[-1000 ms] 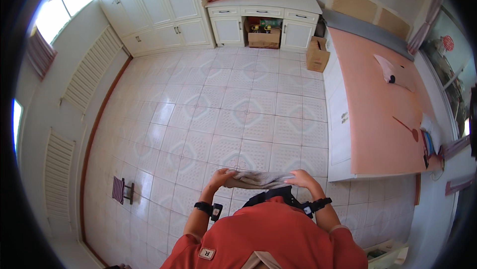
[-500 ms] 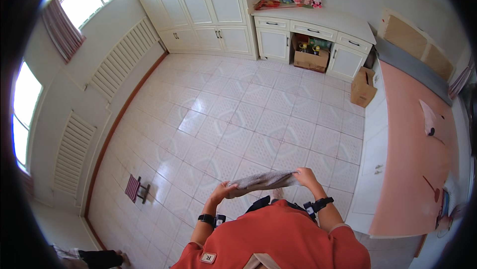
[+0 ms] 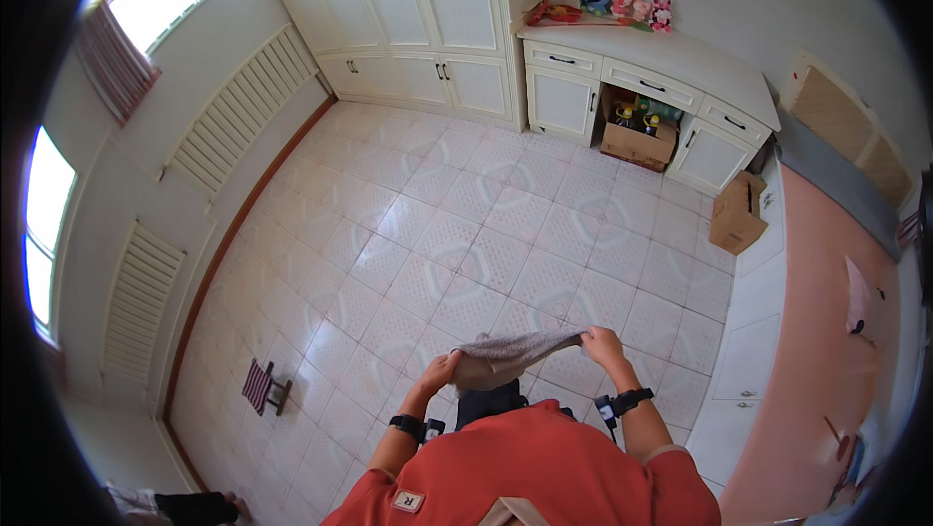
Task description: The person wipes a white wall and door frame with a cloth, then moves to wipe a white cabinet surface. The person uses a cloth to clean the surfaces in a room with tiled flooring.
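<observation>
Nearest, the wearer's red shirt (image 3: 573,458); just beyond it, the left hand (image 3: 443,369) and right hand (image 3: 603,345), each closed on one end of a grey cloth (image 3: 510,355) that hangs between them over the tiled floor (image 3: 437,264); to the left, a striped stool (image 3: 258,385); farther, a cardboard box (image 3: 737,220) beside a white desk (image 3: 709,54) bearing plush toys (image 3: 623,2)

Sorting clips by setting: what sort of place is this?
Most likely a bedroom in a home: a pink-covered bed is along the right, a tall white wardrobe stands at the far wall, and plush toys sit on a white desk.
</observation>
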Available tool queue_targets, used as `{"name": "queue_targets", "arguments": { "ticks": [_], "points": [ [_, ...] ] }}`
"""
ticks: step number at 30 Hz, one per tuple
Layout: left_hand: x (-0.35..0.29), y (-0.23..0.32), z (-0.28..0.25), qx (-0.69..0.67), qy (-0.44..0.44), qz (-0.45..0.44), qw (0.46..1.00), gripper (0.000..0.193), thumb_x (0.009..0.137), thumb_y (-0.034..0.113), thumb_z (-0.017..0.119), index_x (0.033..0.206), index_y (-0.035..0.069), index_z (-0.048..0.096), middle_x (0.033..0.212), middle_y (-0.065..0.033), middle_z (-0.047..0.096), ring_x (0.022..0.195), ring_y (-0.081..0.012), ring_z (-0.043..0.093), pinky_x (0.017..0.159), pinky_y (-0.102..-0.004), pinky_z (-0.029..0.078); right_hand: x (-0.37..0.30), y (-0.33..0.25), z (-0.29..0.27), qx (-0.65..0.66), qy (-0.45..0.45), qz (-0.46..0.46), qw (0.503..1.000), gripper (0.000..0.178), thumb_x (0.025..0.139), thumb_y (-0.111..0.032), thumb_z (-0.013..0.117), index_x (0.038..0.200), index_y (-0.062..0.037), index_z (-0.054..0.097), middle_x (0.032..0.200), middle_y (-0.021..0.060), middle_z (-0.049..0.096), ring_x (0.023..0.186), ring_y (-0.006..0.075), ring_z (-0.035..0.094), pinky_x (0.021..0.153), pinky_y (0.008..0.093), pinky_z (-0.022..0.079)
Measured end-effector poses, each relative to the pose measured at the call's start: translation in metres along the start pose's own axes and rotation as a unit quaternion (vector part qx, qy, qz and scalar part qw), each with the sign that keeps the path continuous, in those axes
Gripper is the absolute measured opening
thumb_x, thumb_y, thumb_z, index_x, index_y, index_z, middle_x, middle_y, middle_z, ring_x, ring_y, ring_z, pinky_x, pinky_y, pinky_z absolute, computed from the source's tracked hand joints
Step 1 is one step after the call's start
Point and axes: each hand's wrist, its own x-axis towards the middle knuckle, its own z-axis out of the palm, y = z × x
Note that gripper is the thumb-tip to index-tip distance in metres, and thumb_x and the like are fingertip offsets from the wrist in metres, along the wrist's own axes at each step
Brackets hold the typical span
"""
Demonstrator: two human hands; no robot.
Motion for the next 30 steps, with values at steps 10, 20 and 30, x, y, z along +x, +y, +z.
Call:
{"name": "queue_targets", "arguments": {
  "ticks": [10,20,30],
  "points": [
    [0.215,0.144,-0.089,0.072,-0.001,0.153,0.986,0.064,0.100,0.050,0.043,0.093,-0.009,0.067,0.083,-0.0205,0.070,0.083,-0.0247,0.065,0.077,-0.0416,0.050,0.157,-0.062,-0.019,-0.024,0.042,0.100,0.994,0.044,0.089,-0.041,0.052,0.099,-0.0029,0.070,0.103,0.0235,0.069,0.100,0.0411,0.065,0.088,0.0484,0.051],
    [0.354,0.253,-0.127,0.276,0.014,0.297,0.914,0.044,0.098,0.032,0.048,0.082,-0.006,0.063,0.091,-0.0278,0.063,0.090,-0.0449,0.059,0.082,-0.0508,0.046,0.261,-0.079,-0.007,0.111,0.041,0.132,0.984,0.052,0.095,-0.043,0.043,0.090,-0.0003,0.071,0.076,0.0192,0.070,0.078,0.0362,0.070,0.079,0.0451,0.054],
    [0.479,0.372,-0.116,0.349,0.127,0.230,0.900,0.053,0.100,0.037,0.037,0.084,-0.005,0.066,0.089,-0.0300,0.066,0.088,-0.0484,0.063,0.083,-0.0559,0.047,0.453,-0.122,-0.060,0.278,0.081,0.065,0.955,0.042,0.100,-0.034,0.046,0.096,0.0026,0.066,0.079,0.0136,0.072,0.065,0.0232,0.069,0.067,0.0353,0.055]
  ]
}}
